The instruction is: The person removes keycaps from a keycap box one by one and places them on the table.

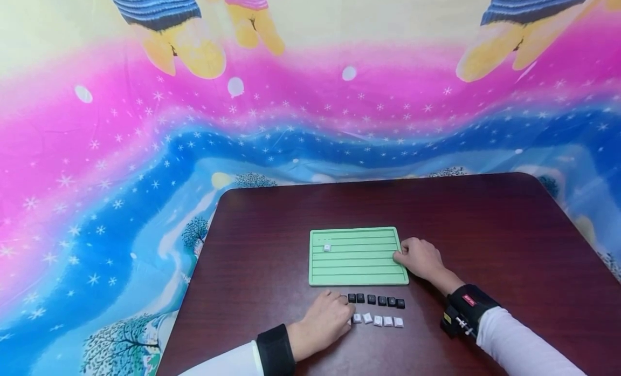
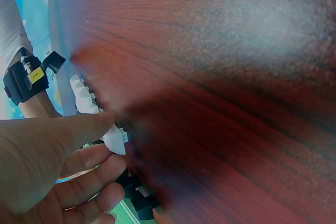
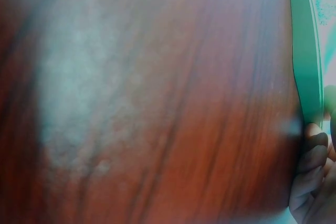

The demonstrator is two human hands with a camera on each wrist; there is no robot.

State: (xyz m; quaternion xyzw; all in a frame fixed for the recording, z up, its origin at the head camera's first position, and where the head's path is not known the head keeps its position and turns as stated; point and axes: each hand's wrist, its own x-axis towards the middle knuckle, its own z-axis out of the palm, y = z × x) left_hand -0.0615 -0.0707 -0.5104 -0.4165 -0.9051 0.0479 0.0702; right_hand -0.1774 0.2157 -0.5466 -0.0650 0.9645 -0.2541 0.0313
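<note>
My left hand point(image 1: 322, 323) is at the left end of two short rows of keycaps. Between its thumb and index finger it pinches a white keycap point(image 2: 115, 141), seen close up in the left wrist view. The white row point(image 1: 378, 321) runs off to the right of the fingers, with the black keycaps point(image 1: 381, 300) lined up behind it. My right hand point(image 1: 422, 257) grips the right edge of a green grooved board point(image 1: 359, 262), thumb over its rim and the other fingers curled at the side. One white keycap point(image 1: 327, 248) sits on the board's upper left.
The dark red-brown table point(image 1: 262, 241) has rounded far corners. Behind it hangs a printed cloth point(image 1: 310, 117) in pink and blue. A black wrist strap with a small camera point(image 1: 453, 319) is on the right forearm, and another black strap point(image 1: 275, 348) on the left.
</note>
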